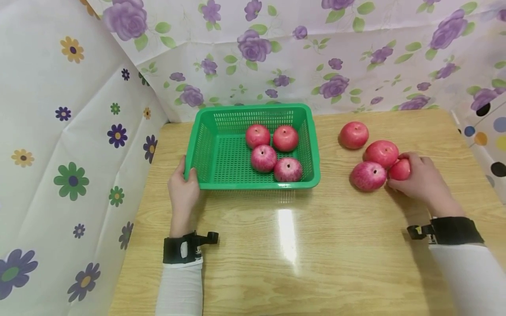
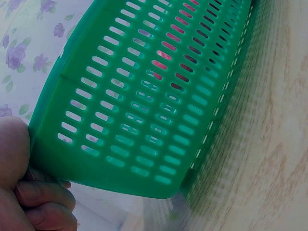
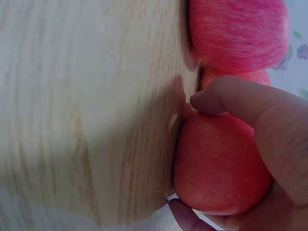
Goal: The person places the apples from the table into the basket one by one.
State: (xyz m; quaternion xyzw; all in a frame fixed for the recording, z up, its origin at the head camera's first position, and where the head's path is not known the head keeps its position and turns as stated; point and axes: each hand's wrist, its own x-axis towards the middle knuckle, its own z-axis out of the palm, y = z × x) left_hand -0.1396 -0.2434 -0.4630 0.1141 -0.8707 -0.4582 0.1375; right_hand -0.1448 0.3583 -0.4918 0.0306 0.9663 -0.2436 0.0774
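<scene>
My left hand (image 1: 184,188) grips the left rim of a green plastic basket (image 1: 253,186), thumb and fingers on either side of it. Inside, toward the right, sit several apples, among them a striped apple (image 1: 288,170) and a red apple (image 1: 258,136). Over on the right, my right hand (image 1: 424,180) curls thumb and fingers round a red apple (image 3: 221,163) on the table. Close beside that one lie a dark striped apple (image 1: 368,176) and another red apple (image 1: 381,153). A further apple (image 1: 354,135) lies a little behind them.
The wooden table (image 1: 253,254) carries everything. A flowered sheet (image 1: 253,57) hangs along the back, and a white sheet with printed daisies (image 1: 71,131) lines the left side. A dotted sheet (image 1: 486,131) borders the right. Each wrist wears a black camera strap (image 1: 456,230).
</scene>
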